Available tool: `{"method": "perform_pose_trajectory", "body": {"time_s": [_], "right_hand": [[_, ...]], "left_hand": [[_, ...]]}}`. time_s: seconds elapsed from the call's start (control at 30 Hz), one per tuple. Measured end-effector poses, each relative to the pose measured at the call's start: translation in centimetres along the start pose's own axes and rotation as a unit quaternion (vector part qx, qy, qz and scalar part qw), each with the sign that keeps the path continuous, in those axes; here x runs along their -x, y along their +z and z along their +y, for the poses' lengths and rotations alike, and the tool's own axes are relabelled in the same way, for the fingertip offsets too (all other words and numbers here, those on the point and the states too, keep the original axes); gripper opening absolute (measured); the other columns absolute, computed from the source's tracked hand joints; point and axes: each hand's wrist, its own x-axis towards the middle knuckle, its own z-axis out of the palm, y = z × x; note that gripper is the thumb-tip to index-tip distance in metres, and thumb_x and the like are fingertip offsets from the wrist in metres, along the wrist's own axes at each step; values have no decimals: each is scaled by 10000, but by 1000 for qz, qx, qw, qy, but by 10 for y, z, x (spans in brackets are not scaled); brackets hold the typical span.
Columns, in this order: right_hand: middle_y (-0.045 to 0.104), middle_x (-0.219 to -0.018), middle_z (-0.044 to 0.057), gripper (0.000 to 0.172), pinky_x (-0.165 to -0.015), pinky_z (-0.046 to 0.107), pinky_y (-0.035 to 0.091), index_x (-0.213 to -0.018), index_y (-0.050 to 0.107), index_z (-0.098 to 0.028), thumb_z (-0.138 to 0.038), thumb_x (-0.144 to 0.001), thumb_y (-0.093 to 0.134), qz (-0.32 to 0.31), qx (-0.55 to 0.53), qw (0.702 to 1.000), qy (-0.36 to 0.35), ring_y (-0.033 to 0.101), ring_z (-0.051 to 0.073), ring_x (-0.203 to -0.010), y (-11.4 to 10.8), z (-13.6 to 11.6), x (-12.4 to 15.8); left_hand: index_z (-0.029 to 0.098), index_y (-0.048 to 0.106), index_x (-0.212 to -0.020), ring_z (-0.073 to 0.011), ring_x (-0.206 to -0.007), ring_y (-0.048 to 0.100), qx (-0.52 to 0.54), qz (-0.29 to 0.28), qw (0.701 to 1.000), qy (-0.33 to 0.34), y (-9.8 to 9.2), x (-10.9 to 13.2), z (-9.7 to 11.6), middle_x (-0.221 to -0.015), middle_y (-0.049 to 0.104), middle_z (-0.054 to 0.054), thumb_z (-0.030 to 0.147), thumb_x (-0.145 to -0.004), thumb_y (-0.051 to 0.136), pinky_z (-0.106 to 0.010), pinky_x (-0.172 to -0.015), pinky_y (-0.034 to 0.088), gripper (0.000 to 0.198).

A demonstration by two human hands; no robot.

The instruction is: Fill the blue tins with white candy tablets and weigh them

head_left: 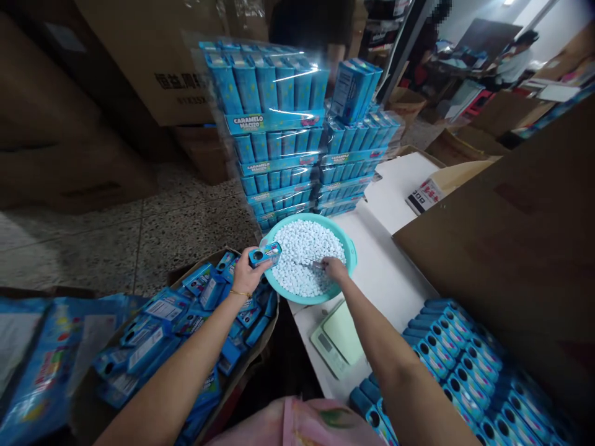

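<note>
The tin (pixel 264 254) in your left hand (pixel 246 275) is blue with a white label, and the bracelet (pixel 240 293) on that wrist is gold. Before you, the teal basin (pixel 348 254) holds white candies (pixel 307 257). The stacked packs (pixel 274 142) beyond it are bright blue with white lettering. The tabletop (pixel 385 279) is white, and the scale (pixel 337 341) on it is pale green and white. Past its right edge, the blue tins (pixel 446 353) show black-and-white rings. The floor (pixel 186 235) is grey, speckled black. Your pink top (pixel 297 424) carries a green patch.
</note>
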Motion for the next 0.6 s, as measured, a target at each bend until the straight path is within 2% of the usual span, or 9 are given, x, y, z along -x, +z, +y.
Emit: {"method": "perform_pose_trajectory", "body": {"time_s": [0.17, 0.3, 0.37, 0.47, 0.6], "right_hand": [[611, -637, -5, 211, -556, 183, 348, -836, 635, -168, -212, -780, 437, 2, -39, 998, -54, 528, 99, -602, -51, 13, 20], [602, -606, -7, 232, -550, 194, 346, -846, 645, -181, -267, -791, 436, 22, -49, 992, -115, 526, 105, -585, -91, -5, 43], [628, -678, 10, 219, -579, 208, 356, -856, 656, -208, -267, -781, 460, 35, 5, 991, -125, 546, 123, -643, -105, -21, 52], [647, -831, 43, 224, -635, 247, 381, -894, 659, -255, -250, -774, 470, 51, 129, 985, -103, 572, 172, -759, -116, -49, 63], [635, -899, 101, 254, -681, 302, 415, -947, 633, -218, -198, -775, 447, 49, 253, 962, -90, 586, 225, -837, -122, -79, 75]], "left_hand": [[190, 513, -975, -181, -783, 550, -3, -31, 1000, 6, 18, 0, -7, -837, 585, -4, 357, -586, 672, -320, -733, 438, 452], [199, 517, -986, -201, -826, 558, -9, -54, 998, 44, 43, -2, -4, -897, 590, -24, 308, -600, 664, -341, -750, 433, 427], [195, 519, -992, -213, -871, 554, -15, -69, 995, 64, 54, -1, 0, -931, 589, -38, 283, -605, 659, -347, -771, 428, 421], [193, 522, -1005, -224, -899, 549, -29, -83, 993, 78, 66, 1, 6, -953, 589, -48, 266, -606, 654, -349, -791, 423, 426], [194, 539, -992, -239, -911, 546, -21, -83, 993, 77, 73, 4, 10, -957, 592, -53, 233, -578, 661, -358, -798, 421, 433]]}}
